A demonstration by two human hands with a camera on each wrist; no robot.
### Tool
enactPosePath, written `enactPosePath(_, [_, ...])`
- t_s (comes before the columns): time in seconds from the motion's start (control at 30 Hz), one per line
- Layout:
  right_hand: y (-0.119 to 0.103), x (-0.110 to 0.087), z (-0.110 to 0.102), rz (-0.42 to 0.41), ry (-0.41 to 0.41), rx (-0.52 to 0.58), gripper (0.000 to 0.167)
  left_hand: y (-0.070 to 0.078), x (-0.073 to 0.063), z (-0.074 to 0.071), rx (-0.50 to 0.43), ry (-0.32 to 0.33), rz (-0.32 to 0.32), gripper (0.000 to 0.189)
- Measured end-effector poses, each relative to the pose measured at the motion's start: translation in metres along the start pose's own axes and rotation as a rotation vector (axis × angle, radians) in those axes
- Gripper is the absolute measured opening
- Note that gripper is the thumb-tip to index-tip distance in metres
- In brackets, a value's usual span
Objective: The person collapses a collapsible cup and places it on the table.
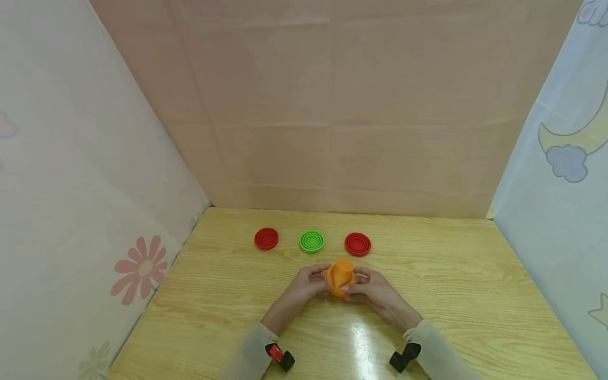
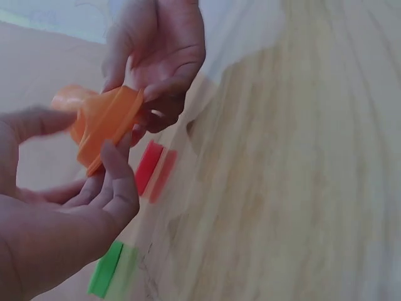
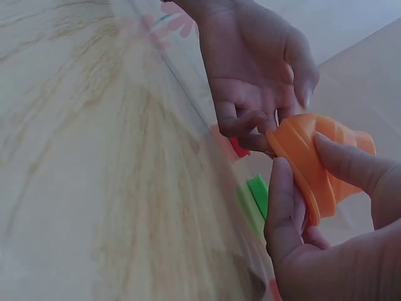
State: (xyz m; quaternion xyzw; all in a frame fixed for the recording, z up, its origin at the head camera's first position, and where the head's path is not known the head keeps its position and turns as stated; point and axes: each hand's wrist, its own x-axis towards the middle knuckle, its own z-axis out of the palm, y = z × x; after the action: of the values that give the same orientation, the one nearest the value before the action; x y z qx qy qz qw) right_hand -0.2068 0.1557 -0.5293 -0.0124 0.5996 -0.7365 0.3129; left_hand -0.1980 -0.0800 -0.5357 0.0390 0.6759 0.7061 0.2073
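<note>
An orange collapsible cup [image 1: 343, 274], soft and ringed, is held between both hands above the table. Its narrow end points up in the head view, and its wall is partly folded and dented. My left hand [image 1: 306, 285] holds it from the left, with fingers under the wide rim and the thumb by the wall. From the other side my right hand [image 1: 377, 293] grips the cup, thumb pressed on the folded wall, as the right wrist view shows. In the left wrist view the cup [image 2: 109, 122] is tilted on its side.
Behind the hands, a row of flattened collapsible cups lies on the wooden table [image 1: 451, 274]: a red one [image 1: 266, 239] at left, a green one [image 1: 311, 241] in the middle and another red one [image 1: 358, 244] at right. Cloth walls stand at the back and both sides.
</note>
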Motion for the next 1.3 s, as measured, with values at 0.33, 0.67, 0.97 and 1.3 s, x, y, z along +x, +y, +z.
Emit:
enactPosePath(0.33, [-0.003,0.001,0.0,-0.008,0.011,-0.043,0.062,0.003,0.002,-0.003,0.022,-0.035,-0.03,0.067])
enactPosePath(0.67, [0.002,0.003,-0.001,-0.026,0.015,-0.063,0.066,0.003,0.002,0.002,-0.006,0.049,-0.049,0.067])
enactPosePath(0.97, [0.005,0.004,-0.004,-0.027,0.002,-0.063,0.066,0.0,0.003,0.005,0.014,0.113,-0.058,0.064])
enactPosePath(1.3, [0.007,0.002,-0.008,-0.018,-0.082,0.087,0.052,-0.002,0.004,0.005,-0.033,0.146,-0.094,0.055])
